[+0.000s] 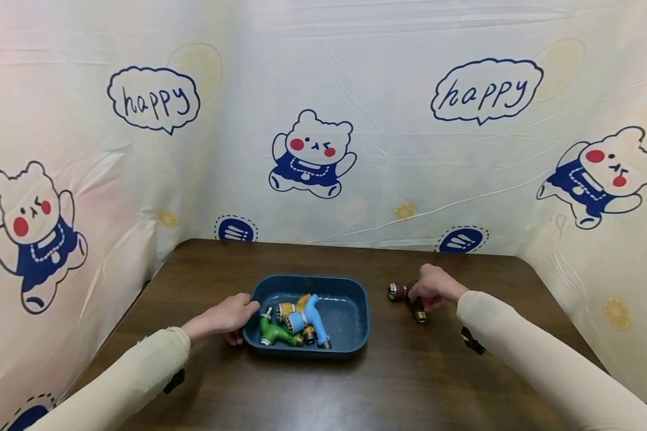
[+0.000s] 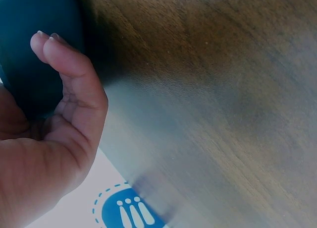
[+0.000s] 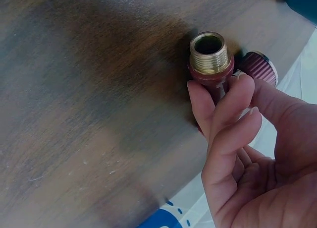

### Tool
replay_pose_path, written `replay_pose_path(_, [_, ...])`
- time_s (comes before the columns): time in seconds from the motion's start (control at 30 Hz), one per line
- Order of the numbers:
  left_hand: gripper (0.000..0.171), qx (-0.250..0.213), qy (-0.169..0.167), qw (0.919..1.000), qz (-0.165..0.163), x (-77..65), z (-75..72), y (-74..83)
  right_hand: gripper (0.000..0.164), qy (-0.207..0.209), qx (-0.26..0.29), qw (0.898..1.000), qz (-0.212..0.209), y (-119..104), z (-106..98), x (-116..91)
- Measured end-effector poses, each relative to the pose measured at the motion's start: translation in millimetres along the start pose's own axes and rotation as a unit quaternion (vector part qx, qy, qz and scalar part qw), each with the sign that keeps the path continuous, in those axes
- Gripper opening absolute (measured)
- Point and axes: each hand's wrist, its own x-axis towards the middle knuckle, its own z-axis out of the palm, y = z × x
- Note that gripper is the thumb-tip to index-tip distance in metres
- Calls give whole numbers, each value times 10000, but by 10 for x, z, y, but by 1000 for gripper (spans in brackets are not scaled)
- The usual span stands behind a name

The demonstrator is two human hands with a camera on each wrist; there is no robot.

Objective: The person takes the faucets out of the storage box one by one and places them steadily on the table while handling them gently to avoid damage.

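My left hand [image 1: 230, 315] holds the left end of a dark blue plastic bin [image 1: 350, 349], thumb at the rim and fingers curled against the outer wall. In the bin's left half lie a green tap [image 1: 280, 334], a light blue tap [image 1: 314, 317] and a yellow tap [image 1: 303, 302], piled partly over one another. To the right of the bin, my right hand [image 1: 435, 287] grips a dark red tap [image 1: 397, 291] by its body. Its threaded brass end [image 3: 210, 59] and ribbed knob [image 3: 258, 68] show past the fingers in the right wrist view.
A brown wooden table [image 1: 302, 395] bears the bin. Behind it and at both sides hangs a pale printed cloth [image 1: 383, 167] with bears and lettering. The bin's side wall [image 2: 34, 84] fills the left wrist view's upper left corner.
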Motion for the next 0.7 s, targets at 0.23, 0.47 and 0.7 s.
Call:
replay_pose_path(0.23, [29, 1, 11, 10000, -2, -13, 3, 3, 14, 31, 32, 10000, -15, 19, 21, 20])
replay_pose_path(0.47, [29, 15, 8, 10000, -25, -13, 9, 4, 14, 48, 21, 10000, -45, 26, 20, 21])
replay_pose_path(0.7, [28, 26, 51, 10000, -9, -18, 9, 22, 14, 78, -18, 10000, -23, 19, 16, 20])
